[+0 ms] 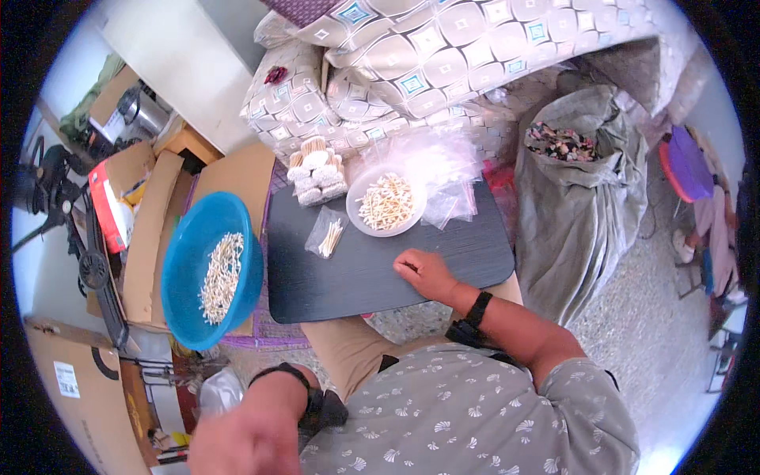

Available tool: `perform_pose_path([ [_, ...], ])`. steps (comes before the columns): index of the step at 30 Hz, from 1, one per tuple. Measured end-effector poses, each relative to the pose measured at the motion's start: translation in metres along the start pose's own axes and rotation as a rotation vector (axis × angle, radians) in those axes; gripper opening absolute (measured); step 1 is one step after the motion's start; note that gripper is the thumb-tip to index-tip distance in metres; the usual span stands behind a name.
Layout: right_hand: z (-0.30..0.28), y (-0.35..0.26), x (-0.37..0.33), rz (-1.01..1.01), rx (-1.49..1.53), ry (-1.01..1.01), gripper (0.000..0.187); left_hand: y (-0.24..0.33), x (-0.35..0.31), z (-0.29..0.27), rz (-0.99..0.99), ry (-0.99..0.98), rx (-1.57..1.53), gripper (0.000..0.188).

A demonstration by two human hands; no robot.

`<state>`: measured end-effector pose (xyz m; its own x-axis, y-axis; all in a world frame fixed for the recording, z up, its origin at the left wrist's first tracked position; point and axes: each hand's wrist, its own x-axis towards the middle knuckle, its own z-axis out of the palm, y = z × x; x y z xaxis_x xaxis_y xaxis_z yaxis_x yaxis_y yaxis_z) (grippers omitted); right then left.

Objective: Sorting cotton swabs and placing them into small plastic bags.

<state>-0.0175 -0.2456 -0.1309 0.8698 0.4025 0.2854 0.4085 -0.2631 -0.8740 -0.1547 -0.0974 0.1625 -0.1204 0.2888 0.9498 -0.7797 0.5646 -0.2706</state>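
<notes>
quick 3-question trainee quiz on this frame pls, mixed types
1. True or false: the right hand rests on the dark rectangular board.
2. Which holds small pale sticks near the person's left? A) round blue plastic basin B) grey sack C) cardboard box
3. Fill in: the small clear plastic bag of sticks lies to the ___ of the round white bowl of sticks.

Key: 1 true; 2 A; 3 left. The left hand is blurred, its grip unclear.
</notes>
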Motion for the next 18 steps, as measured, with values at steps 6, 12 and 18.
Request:
perform_pose_path([
  [6, 0.003, -0.002, 0.001, -0.048, -0.002, 0.001, 0.019, -0.029, 0.004, 0.033, 0.317, -0.270, 0.251, 0.015],
  [12, -0.001, -0.001, -0.003, -0.060, -0.017, -0.013, 0.020, -0.034, -0.015, 0.033, 0.323, -0.247, 0.227, 0.019],
  [18, 0.004, -0.003, -0.003, -0.023, 0.035, 0.008, 0.019, -0.034, -0.001, 0.037, 0.242, -0.388, 0.285, 0.023],
])
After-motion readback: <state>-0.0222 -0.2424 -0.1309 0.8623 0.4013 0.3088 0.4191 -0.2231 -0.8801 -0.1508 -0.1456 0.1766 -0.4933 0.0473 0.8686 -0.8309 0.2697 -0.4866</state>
